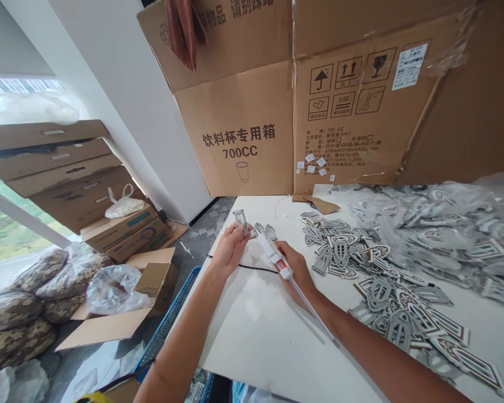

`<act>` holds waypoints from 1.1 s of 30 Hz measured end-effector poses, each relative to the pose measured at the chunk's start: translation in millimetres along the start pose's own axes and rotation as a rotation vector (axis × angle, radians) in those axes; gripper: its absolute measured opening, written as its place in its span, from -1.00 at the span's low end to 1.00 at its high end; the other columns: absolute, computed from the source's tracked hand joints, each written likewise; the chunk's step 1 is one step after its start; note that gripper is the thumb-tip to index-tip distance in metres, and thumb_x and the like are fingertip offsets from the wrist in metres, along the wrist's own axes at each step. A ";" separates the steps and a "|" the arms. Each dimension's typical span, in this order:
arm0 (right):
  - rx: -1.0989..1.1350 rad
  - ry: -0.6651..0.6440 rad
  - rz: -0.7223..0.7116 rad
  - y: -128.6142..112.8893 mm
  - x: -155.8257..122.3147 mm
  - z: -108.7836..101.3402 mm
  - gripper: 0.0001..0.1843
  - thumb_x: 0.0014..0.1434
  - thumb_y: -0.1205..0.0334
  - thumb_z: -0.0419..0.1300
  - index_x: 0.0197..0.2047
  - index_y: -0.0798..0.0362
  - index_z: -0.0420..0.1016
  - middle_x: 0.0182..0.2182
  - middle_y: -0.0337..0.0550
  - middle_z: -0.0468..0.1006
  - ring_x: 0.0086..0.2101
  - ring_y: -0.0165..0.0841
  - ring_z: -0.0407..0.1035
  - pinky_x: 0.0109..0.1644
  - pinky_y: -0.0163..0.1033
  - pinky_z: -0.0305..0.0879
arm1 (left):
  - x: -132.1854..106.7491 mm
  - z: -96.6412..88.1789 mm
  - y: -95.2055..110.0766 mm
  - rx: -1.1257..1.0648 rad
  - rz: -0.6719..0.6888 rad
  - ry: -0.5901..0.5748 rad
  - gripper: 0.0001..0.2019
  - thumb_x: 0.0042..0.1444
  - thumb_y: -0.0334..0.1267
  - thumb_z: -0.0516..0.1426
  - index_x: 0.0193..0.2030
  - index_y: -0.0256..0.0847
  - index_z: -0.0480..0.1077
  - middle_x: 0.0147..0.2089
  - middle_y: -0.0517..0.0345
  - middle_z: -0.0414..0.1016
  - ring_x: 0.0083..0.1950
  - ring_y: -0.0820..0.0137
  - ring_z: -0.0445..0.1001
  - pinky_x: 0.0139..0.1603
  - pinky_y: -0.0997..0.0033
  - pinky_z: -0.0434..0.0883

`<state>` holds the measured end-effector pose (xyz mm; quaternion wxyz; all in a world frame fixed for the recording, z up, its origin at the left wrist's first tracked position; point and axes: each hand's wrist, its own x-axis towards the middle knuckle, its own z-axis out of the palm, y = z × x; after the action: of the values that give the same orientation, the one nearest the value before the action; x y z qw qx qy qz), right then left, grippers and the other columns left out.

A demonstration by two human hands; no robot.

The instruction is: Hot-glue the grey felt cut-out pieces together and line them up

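Observation:
My left hand [232,244] is closed around a small grey slotted piece [239,216], a flat frame with an opening, held up over the white table. In my right hand [294,262] is a white glue gun [274,253] with a red part on its body, and a long translucent glue stick [313,311] trails from its rear. The gun's nozzle points at the slotted piece, a short way off; I cannot tell whether they touch. Just behind the nozzle, several similar grey pieces [269,232] lie on the table. A black cord [258,268] runs beneath both hands.
Slotted grey pieces, some backed with printed card, form a pile [380,280] on the right. Beyond it lie clear plastic bags [441,224] of pieces. Cardboard [243,112] walls the table's back. Left of the white table [243,330] are a blue basket [168,319] and an open carton [109,330].

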<state>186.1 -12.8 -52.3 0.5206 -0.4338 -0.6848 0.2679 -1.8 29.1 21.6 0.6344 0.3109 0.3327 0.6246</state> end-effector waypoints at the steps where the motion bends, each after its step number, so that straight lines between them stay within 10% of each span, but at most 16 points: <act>1: 0.002 -0.002 0.002 -0.3 -0.1 -0.3 -0.62 0.19 0.32 0.12 0.08 -0.04 0.46 -0.18 -0.22 0.60 -0.26 -0.28 0.46 -0.18 -0.29 0.26 | -0.3 0.0 0.0 -0.010 -0.008 -0.007 -0.71 0.00 -0.36 0.49 -0.16 -0.20 0.56 -0.01 0.10 0.60 0.02 0.37 0.56 0.13 0.39 0.47; 8: -0.011 -0.003 0.000 -0.9 -1.3 -0.6 -0.62 0.21 0.30 0.12 0.11 -0.05 0.45 -0.16 -0.21 0.60 -0.24 -0.27 0.46 -0.15 -0.28 0.28 | -0.8 -0.1 -0.1 0.135 0.081 0.027 -0.60 -0.04 -0.25 0.51 -0.08 -0.17 0.53 -0.13 0.16 0.63 -0.22 0.49 0.52 -0.25 0.53 0.38; 16: -0.033 0.001 0.000 2.2 -0.3 -0.1 -0.60 0.19 0.29 0.14 0.11 -0.04 0.45 -0.16 -0.20 0.61 -0.25 -0.26 0.48 -0.15 -0.28 0.31 | -4.1 6.2 -1.2 0.332 0.331 0.134 -0.57 -0.14 -0.21 0.53 -0.26 -0.15 0.40 -0.29 0.20 0.60 -0.31 0.41 0.56 -0.22 0.39 0.46; 33: -0.041 -0.034 -0.087 -3.3 0.8 -4.3 -0.85 0.32 0.26 0.09 -0.08 -0.01 0.44 -0.24 -0.18 0.51 -0.28 -0.27 0.40 -0.18 -0.24 0.23 | -8.8 9.5 -7.0 0.492 0.380 0.079 -0.66 -0.05 -0.19 0.49 -0.18 -0.19 0.52 -0.27 0.15 0.59 -0.35 0.37 0.59 -0.27 0.36 0.44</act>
<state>189.1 -14.0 -47.8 0.5111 -0.4096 -0.7170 0.2385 10.0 20.3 21.8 0.3985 0.4872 0.4341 0.6445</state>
